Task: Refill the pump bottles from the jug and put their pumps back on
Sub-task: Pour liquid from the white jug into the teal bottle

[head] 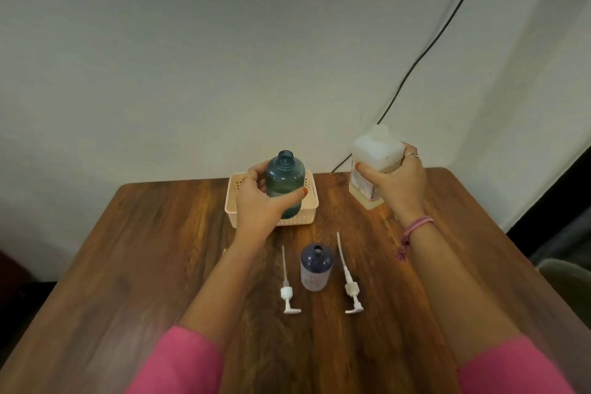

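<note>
Hands at frame centre: our left hand (256, 198) grips the teal bottle (285, 184), our right hand (395, 179) grips the jug (372, 166); its narrow mouth invites spills.

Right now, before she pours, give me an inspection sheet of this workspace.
Surface: wooden table, no spills seen.
Job's things: teal bottle open, in front of basket; purple bottle open, upright; two pumps lying beside it; jug uncapped.
Clutter: nothing seen.
Grippers: left hand grips the teal bottle; right hand holds the jug.
Cables: black cable across the backdrop.
Surroundings: pale cloth backdrop.
</note>
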The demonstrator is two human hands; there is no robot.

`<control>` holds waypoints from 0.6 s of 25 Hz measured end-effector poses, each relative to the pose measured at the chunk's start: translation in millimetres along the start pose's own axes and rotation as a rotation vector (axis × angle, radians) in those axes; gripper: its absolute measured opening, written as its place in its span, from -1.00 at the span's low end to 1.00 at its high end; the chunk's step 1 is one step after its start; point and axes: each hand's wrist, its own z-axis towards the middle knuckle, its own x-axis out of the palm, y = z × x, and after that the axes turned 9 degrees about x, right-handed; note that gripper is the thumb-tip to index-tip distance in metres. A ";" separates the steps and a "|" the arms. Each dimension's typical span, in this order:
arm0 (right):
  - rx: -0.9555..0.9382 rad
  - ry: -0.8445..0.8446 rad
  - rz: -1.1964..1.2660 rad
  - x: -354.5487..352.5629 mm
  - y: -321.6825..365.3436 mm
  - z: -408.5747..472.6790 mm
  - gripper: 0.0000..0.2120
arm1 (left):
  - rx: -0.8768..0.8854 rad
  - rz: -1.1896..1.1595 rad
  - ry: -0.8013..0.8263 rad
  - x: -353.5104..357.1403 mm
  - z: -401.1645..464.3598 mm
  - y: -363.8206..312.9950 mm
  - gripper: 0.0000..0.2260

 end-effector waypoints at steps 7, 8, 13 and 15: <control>0.134 -0.065 0.021 1.6 -62.1 -27.5 -0.37 | -0.110 0.047 0.022 -14.9 -33.1 49.6 -0.36; 0.165 -0.066 0.021 1.6 -71.4 -32.2 -0.33 | -0.126 0.052 0.022 -16.4 -37.9 55.5 -0.36; 0.348 -0.076 0.043 3.6 -114.9 -50.8 -0.27 | -0.185 0.102 0.016 -21.7 -56.9 80.1 -0.36; 0.397 -0.046 0.021 3.4 -127.2 -56.4 -0.25 | -0.196 0.107 0.015 -22.8 -62.7 86.7 -0.35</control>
